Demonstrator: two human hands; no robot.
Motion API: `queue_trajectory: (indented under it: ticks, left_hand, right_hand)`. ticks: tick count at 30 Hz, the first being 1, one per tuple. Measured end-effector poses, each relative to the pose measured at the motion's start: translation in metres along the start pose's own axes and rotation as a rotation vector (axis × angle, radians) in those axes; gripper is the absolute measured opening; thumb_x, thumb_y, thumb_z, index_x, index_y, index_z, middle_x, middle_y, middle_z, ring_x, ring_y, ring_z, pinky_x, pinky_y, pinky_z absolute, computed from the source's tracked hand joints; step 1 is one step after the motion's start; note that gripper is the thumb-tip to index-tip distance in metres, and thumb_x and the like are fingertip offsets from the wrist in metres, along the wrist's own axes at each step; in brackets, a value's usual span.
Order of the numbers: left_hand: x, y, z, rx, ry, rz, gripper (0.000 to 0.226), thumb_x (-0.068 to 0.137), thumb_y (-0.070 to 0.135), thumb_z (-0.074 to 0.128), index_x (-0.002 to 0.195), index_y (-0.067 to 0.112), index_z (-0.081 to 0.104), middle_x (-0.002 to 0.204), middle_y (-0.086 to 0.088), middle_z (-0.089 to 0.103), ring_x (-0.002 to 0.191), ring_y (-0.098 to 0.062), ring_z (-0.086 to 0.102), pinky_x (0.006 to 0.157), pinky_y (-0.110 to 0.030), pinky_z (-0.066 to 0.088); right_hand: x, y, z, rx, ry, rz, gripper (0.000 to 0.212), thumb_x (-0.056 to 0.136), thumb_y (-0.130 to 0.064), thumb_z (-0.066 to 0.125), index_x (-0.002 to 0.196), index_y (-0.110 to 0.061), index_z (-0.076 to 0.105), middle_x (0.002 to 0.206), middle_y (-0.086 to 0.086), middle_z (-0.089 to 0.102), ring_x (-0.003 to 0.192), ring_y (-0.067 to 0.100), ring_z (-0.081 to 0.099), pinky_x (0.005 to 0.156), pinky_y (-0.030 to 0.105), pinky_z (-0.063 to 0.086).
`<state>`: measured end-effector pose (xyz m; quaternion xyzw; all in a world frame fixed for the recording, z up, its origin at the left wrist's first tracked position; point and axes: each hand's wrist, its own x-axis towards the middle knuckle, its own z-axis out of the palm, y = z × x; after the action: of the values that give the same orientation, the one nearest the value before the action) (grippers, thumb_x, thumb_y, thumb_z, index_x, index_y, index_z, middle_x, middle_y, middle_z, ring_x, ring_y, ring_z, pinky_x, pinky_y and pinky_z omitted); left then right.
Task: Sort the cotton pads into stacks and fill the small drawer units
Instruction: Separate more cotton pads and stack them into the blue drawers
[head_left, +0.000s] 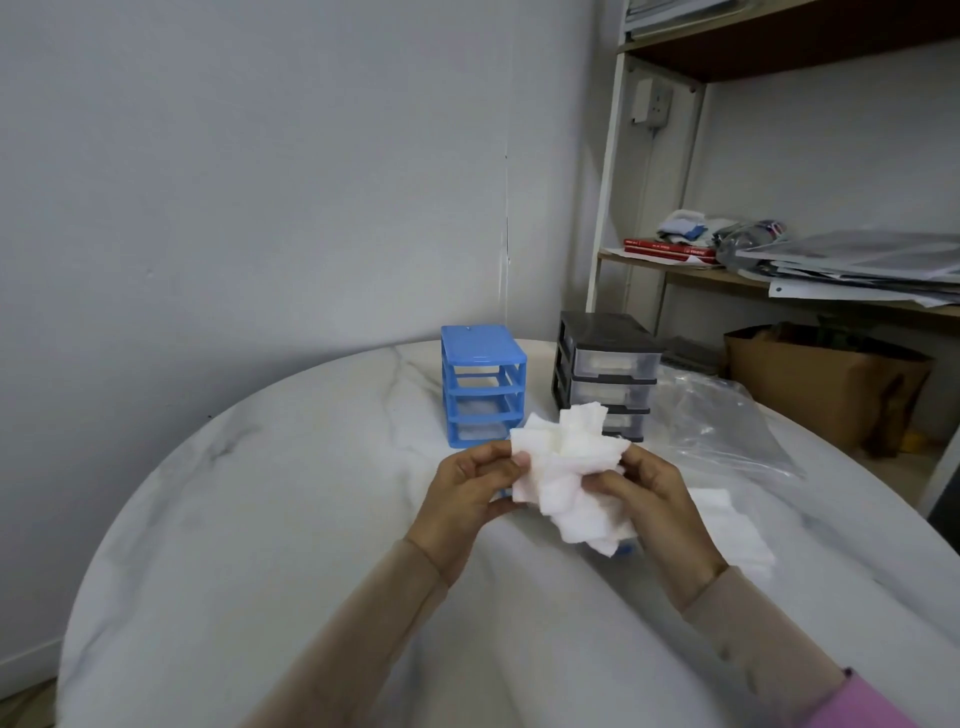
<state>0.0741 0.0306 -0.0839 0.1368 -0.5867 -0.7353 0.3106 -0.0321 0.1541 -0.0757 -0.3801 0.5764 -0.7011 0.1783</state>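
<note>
A messy bunch of white square cotton pads (566, 467) is held above the round marble table (270, 519). My left hand (467, 493) pinches its left edge, and my right hand (649, 499) grips its right side. Behind them stands a blue drawer unit (480, 384); its upper slots look empty. To its right is a black drawer unit (608, 371) with clear drawers closed. More pads (727, 525) lie loose on the table by my right wrist. Something small and blue (626, 548) peeks out under the bunch.
A crumpled clear plastic bag (722, 426) lies right of the black unit. A shelf rack (779, 270) with papers and books stands at the back right, with a cardboard box (821, 384) beneath it. The wall is close behind the table.
</note>
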Motion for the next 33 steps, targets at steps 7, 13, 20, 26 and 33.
queue_trajectory:
  ticks: [7, 13, 20, 26, 33]
  left_hand:
    - [-0.002, 0.005, -0.004, 0.114, 0.162, 0.176, 0.03, 0.088, -0.013, 0.042, 0.07, 0.007, 0.054, 0.068, 0.004, 0.061, 0.068, -0.01, 0.057, 0.061, -0.016, 0.051]
    - [-0.008, 0.009, 0.012, 0.077, 0.008, 0.11, 0.017, 0.089, 0.004, 0.054, 0.088, 0.01, 0.07, 0.078, 0.005, 0.073, 0.076, -0.008, 0.067, 0.068, -0.019, 0.055]
    - [-0.008, 0.007, 0.01, 0.048, 0.051, 0.057, 0.016, 0.088, 0.004, 0.056, 0.084, 0.01, 0.071, 0.082, -0.002, 0.071, 0.078, -0.014, 0.066, 0.069, -0.023, 0.055]
    - [-0.005, 0.007, 0.007, 0.001, 0.036, -0.019, 0.03, 0.073, 0.025, 0.064, 0.092, 0.003, 0.069, 0.097, -0.013, 0.068, 0.089, -0.021, 0.063, 0.08, -0.032, 0.052]
    - [-0.003, 0.011, 0.002, -0.229, 0.057, -0.14, 0.028, 0.08, 0.018, 0.061, 0.104, 0.006, 0.067, 0.105, -0.009, 0.069, 0.089, -0.014, 0.065, 0.074, -0.023, 0.055]
  right_hand:
    - [0.001, -0.001, 0.001, 0.149, -0.053, 0.1, 0.026, 0.068, 0.001, 0.066, 0.092, -0.007, 0.067, 0.079, 0.0, 0.072, 0.073, 0.012, 0.067, 0.061, 0.021, 0.053]
    - [-0.004, 0.0, 0.007, 0.106, -0.098, 0.062, 0.029, 0.069, 0.003, 0.069, 0.098, -0.001, 0.066, 0.083, 0.001, 0.072, 0.075, 0.01, 0.066, 0.062, 0.019, 0.051]
    - [-0.008, 0.001, 0.011, 0.091, -0.112, 0.08, 0.017, 0.085, 0.008, 0.055, 0.094, -0.002, 0.065, 0.081, -0.001, 0.072, 0.074, 0.01, 0.066, 0.06, 0.018, 0.05]
    - [-0.008, 0.002, 0.012, 0.131, -0.114, 0.094, 0.02, 0.087, 0.009, 0.05, 0.095, -0.002, 0.064, 0.081, -0.002, 0.072, 0.074, 0.008, 0.066, 0.06, 0.017, 0.05]
    - [-0.008, 0.002, 0.009, 0.118, -0.088, 0.045, 0.021, 0.091, 0.007, 0.044, 0.083, -0.002, 0.061, 0.067, -0.003, 0.066, 0.06, 0.004, 0.059, 0.05, 0.012, 0.043]
